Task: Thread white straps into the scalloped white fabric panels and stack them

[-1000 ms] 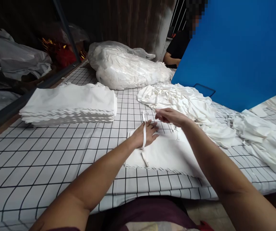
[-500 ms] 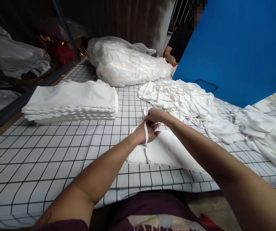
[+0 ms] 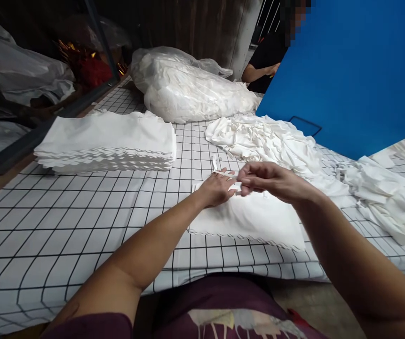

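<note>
On a small folded pile of white cloth pieces with wavy edges, my left hand lies flat, fingers stretched and slightly spread. My right hand is just to its right, slightly blurred, with the fingertips pinched. From that pinch a narrow white fabric strip runs left across the back of my left fingers. Its loose end curls on the table beyond them. Part of the pile's far edge is hidden beneath my hands.
A tall stack of folded white cloth stands left on the checked tablecloth. Crumpled white fabric lies behind my hands, with another heap farther right. Beyond are a clear bag of white material, a blue board and a person's arm.
My right hand has moved right, drawing the strip off my left wrist toward my fingers. The left hand stays on the pile. The other person's hand has risen.
</note>
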Motion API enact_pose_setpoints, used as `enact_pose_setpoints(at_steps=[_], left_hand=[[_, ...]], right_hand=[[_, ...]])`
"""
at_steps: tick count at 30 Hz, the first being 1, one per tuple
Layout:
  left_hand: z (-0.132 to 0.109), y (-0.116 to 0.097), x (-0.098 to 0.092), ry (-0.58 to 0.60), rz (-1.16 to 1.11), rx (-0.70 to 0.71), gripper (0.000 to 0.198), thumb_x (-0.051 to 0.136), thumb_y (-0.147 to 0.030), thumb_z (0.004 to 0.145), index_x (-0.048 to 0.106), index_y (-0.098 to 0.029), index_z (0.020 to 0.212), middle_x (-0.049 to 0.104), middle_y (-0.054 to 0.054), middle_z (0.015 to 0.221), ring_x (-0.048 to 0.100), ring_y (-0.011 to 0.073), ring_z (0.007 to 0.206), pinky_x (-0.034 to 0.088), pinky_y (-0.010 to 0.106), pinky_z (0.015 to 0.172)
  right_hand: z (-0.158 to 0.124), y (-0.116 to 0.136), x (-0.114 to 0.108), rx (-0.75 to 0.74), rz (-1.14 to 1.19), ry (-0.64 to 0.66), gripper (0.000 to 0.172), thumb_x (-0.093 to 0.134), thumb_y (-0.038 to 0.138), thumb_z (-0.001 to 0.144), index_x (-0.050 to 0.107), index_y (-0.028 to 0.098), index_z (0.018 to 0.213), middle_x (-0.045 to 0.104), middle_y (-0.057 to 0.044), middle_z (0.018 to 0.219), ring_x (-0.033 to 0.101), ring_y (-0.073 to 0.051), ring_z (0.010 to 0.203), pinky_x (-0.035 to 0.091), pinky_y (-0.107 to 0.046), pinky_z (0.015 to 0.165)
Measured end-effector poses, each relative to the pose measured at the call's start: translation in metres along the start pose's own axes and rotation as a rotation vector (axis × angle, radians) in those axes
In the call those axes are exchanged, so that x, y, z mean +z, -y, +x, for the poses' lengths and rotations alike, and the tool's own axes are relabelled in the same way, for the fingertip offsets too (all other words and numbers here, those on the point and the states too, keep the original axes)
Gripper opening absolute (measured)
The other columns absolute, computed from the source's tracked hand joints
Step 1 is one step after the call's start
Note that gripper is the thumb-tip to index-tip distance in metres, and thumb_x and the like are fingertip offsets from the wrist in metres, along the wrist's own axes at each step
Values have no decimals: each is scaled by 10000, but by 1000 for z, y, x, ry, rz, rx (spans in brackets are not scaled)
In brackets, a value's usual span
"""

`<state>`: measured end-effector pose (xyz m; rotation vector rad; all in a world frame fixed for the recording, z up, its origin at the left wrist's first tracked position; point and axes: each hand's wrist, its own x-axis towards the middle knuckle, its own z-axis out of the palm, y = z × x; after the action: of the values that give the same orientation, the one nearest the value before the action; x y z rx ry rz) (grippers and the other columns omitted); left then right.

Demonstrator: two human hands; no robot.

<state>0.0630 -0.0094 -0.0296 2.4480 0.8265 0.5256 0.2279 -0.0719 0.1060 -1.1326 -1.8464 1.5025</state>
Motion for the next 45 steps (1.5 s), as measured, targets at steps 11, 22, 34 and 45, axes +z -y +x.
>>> enact_pose_setpoints(at_steps=[11, 22, 34, 45], left_hand=[[-6, -4, -21, -9, -160, -66, 539, 528, -361, 923, 493, -175, 1428, 459, 111, 1520, 364, 314, 1438, 318, 477, 1172], [2, -2, -34, -119, -1104, -116, 419, 537, -449, 940, 720, -152, 1172, 695, 117, 1231, 597, 289, 1212, 417, 451, 1080], [6, 1, -29, -242, -1190, -332, 503, 597, -589, 875, 732, -133, 1037, 720, 140, 1163, 692, 225, 1001, 530, 318, 848], [8, 6, -45, -289, -1352, -492, 315, 550, -361, 962, 708, -91, 995, 720, 149, 1085, 712, 154, 771, 530, 227, 637]], right_hand=[[-30, -24, -21, 25, -64, 39, 415, 620, 421, 925, 559, 168, 1249, 735, -73, 856, 623, -122, 675, 473, -216, 547], [1, -75, -22, -34, 110, 26, 689, 727, 358, 842, 433, 191, 1442, 688, -82, 1011, 666, -159, 894, 532, -307, 792], [-6, -78, -18, 53, -310, -198, 330, 509, 484, 963, 571, 199, 1118, 526, 22, 735, 440, -119, 666, 345, -249, 615], [0, -77, -25, 24, -23, -8, 451, 452, 533, 976, 718, 169, 997, 627, -69, 980, 489, -160, 830, 382, -300, 770]])
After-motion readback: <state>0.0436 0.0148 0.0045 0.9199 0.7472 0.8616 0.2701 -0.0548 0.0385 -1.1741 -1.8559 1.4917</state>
